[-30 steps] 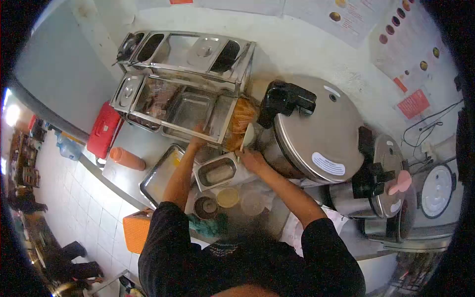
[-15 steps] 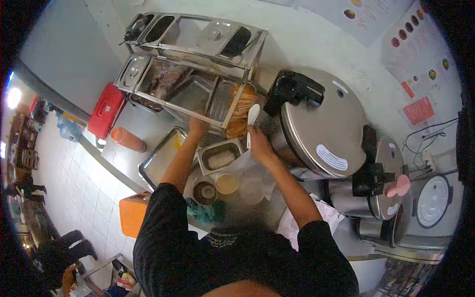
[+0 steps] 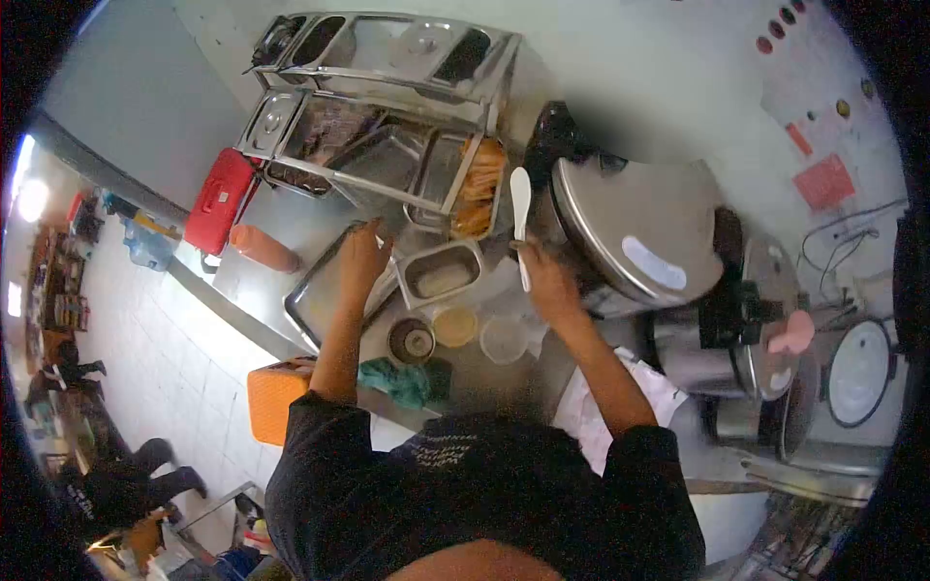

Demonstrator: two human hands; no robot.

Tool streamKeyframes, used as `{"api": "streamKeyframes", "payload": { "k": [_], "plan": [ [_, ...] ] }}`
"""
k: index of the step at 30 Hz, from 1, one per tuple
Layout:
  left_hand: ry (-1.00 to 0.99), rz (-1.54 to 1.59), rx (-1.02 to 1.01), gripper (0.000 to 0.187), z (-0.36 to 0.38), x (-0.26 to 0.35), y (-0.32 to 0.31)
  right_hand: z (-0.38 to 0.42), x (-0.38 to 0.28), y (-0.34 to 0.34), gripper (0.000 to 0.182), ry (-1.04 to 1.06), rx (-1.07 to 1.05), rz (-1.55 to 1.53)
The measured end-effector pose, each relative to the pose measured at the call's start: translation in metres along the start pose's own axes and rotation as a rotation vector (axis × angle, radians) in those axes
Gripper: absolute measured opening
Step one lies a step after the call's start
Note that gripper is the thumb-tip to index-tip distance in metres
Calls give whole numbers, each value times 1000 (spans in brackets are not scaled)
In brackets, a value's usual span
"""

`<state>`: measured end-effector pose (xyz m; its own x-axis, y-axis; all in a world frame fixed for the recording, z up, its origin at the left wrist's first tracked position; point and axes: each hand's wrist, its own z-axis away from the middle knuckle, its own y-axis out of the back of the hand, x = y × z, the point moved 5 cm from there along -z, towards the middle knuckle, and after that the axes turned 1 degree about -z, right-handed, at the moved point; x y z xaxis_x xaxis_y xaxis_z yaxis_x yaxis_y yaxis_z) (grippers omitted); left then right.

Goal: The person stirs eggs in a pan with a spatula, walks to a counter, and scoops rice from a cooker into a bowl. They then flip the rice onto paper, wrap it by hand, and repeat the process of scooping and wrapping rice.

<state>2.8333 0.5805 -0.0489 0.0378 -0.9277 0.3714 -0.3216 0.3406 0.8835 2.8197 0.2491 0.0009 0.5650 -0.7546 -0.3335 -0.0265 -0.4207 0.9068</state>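
My right hand [image 3: 545, 281] is closed around the handle of a white rice paddle [image 3: 521, 201], whose broad end points away from me beside a large steel cooker [image 3: 644, 218]. My left hand [image 3: 363, 254] hangs above the far end of a shallow metal tray [image 3: 302, 308], fingers apart and holding nothing. Between the two hands stands a small rectangular steel pan [image 3: 444, 276]. Just beyond it, a container of sliced orange-brown food [image 3: 478, 189] sits at the right end of the lower rack. A round metal bowl [image 3: 411, 341] and a tan-filled round tub [image 3: 455, 326] are nearer me.
A two-tier steel rack [image 3: 387, 82] with pans stands against the wall. To the left are a red case [image 3: 221, 198] and an orange bottle [image 3: 263, 248]. A green cloth [image 3: 397, 381] lies near the counter edge. A smaller cooker [image 3: 770, 353] stands right, with a pink paddle [image 3: 792, 332].
My left hand has drawn back from the lower rack to above the metal tray. The right hand, still gripping the rice paddle, has shifted a little right in view. The camera view has shifted.
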Motion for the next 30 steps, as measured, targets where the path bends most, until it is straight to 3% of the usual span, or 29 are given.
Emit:
{"api": "streamKeyframes", "payload": {
  "k": [3,5,8,11,12,15,16,17,20,23,24,27,28,30],
  "plan": [
    [-110,10,-7,38,26,0,7,27,-30,52,44,-83,-8,-244],
    [-162,-71,-110,38,41,6,8,56,-32,66,55,-78,88,-330],
    [-136,-67,-95,31,52,27,39,108,-48,100,65,-42,191,-456],
    [-67,114,-54,24,67,89,99,169,-60,125,68,-191,193,-855],
    [-22,201,-34,23,78,113,117,186,-66,132,56,-140,287,-1060],
    [-13,438,-123,20,126,185,116,248,-50,136,40,-381,372,-1177],
    [-48,528,-272,19,149,201,95,267,-44,144,30,-365,384,-1047],
    [-178,457,-269,20,171,227,79,284,-36,151,30,-410,393,-990],
    [-281,313,-599,27,247,288,9,348,0,183,30,-526,502,-918],
    [-552,312,-324,41,319,350,-46,415,50,215,32,-500,742,-1023],
    [-545,317,-450,59,334,371,-67,432,65,232,35,-460,800,-1066],
    [-584,206,-329,77,376,439,-92,508,127,252,37,-397,829,-1176],
    [-541,145,-315,88,383,453,-104,531,141,258,47,-478,733,-1149],
    [-383,175,-291,89,389,459,-141,578,175,258,58,-387,620,-1440]
  ]
}}
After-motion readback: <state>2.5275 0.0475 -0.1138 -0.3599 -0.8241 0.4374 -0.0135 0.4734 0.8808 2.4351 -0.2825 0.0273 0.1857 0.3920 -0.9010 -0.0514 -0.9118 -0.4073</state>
